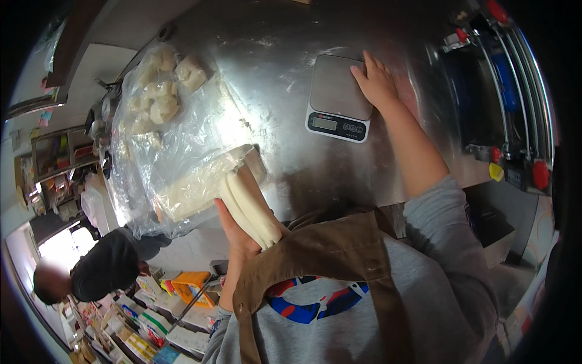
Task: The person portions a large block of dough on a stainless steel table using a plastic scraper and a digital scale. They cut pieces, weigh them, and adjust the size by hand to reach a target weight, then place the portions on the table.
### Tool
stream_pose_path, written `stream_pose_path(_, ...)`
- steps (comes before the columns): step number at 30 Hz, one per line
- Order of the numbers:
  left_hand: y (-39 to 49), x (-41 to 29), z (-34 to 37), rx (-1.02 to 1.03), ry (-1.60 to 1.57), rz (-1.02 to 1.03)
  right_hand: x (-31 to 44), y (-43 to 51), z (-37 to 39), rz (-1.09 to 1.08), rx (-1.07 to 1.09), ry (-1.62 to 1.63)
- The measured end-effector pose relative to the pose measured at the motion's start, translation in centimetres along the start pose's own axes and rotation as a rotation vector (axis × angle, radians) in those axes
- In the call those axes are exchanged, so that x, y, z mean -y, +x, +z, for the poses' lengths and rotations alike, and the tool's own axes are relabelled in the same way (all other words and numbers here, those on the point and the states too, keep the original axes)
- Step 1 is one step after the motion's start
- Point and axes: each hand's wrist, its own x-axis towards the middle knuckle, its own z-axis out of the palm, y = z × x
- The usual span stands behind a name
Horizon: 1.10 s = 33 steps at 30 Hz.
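Note:
My left hand (240,236) holds a long, folded strip of pale dough (251,207) close to my brown apron, at the table's near edge. My right hand (378,82) rests with fingers spread at the right edge of a digital kitchen scale (341,91), and nothing shows in its grip. Nothing lies on the scale's metal plate. Left of the scale, several pale dough pieces (164,109) lie under clear plastic sheeting (177,136). Beside my left hand, a larger slab of dough (191,191) is covered by the plastic.
The stainless steel table (282,123) has floury smears. At the right stands a metal-railed device (509,91) with red knobs. A person in dark clothes (107,266) is at the lower left, near an orange plastic basket (192,286) and various packages. Shelves (59,154) stand further left.

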Motion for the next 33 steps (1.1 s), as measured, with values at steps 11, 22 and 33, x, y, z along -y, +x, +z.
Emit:
stream_pose_path(11, -0.7, 1.0, 0.1, -0.067, -0.116, 0.039, 0.9, -6.2, 2.6, -0.252, 0.090, 0.444)
stream_pose_path(22, 0.3, 0.5, -1.0, 0.197, -0.040, 0.043, 0.7, -20.6, -0.7, -0.069, 0.261, 0.923)
stream_pose_path(33, -2.6, 1.4, 0.6, 0.315, 0.601, 0.711, 12.8, -18.8, -6.7, 0.127, 0.833, 1.541)
